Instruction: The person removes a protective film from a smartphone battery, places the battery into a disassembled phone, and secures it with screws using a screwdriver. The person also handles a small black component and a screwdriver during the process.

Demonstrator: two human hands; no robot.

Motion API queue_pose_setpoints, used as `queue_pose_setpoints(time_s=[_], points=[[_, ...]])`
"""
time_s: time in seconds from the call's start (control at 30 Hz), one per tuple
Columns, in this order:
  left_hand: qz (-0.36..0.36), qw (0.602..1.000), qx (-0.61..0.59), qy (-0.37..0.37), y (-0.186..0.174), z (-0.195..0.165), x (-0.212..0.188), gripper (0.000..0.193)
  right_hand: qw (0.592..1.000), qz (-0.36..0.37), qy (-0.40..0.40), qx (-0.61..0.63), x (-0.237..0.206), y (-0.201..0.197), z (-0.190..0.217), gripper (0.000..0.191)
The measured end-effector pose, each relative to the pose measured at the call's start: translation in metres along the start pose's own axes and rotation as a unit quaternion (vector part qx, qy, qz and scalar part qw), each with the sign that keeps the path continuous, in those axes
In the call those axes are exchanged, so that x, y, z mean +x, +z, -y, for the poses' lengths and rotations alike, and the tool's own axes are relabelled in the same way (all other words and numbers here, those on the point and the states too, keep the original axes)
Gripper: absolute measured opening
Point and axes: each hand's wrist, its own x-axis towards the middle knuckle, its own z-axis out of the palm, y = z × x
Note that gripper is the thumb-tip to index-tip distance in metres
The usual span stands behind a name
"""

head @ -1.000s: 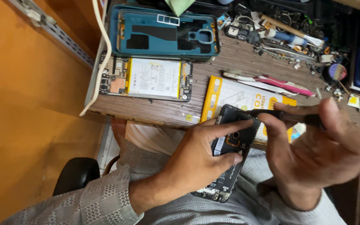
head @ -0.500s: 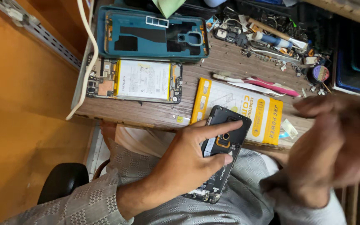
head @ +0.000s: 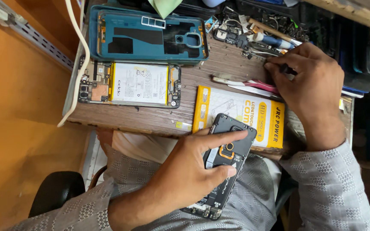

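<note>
On the wooden desk (head: 150,117) by the orange wall, a dark phone (head: 223,164) is gripped low in the middle by the left hand (head: 189,171) to steady it, while a small dark tool (head: 287,68) is pinched upper right by the right hand (head: 309,81).

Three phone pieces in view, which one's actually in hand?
The dark opened phone, gripped by the left hand over the lap. The white-battery phone and teal back cover lie untouched on the table.

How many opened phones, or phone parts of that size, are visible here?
3: a black opened phone held by the left hand over the lap; an opened phone with a white battery on the table; a teal back cover above it. The clutter could hide more.
</note>
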Motion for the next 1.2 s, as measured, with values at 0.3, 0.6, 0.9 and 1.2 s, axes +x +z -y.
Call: queue_pose_setpoints(time_s=[0.3,0.6,0.9,1.2], points=[[0.012,1.0,0.008,0.025,-0.003,0.0,0.001,0.083,0.993,0.011,-0.08,-0.081,0.003,0.002,-0.004,0.007],[-0.025,0.998,0.058,0.031,-0.004,0.01,0.0,0.121,0.989,0.04,0.076,0.124,-0.03,-0.023,-0.006,0.004],[-0.032,0.996,0.075,0.035,-0.003,0.02,0.001,0.11,0.933,0.072,0.247,0.253,-0.084,-0.035,0.015,0.011],[-0.038,0.997,0.071,-0.009,-0.004,0.012,0.003,0.102,0.996,0.082,0.034,-0.007,-0.059,-0.041,0.034,0.012]])
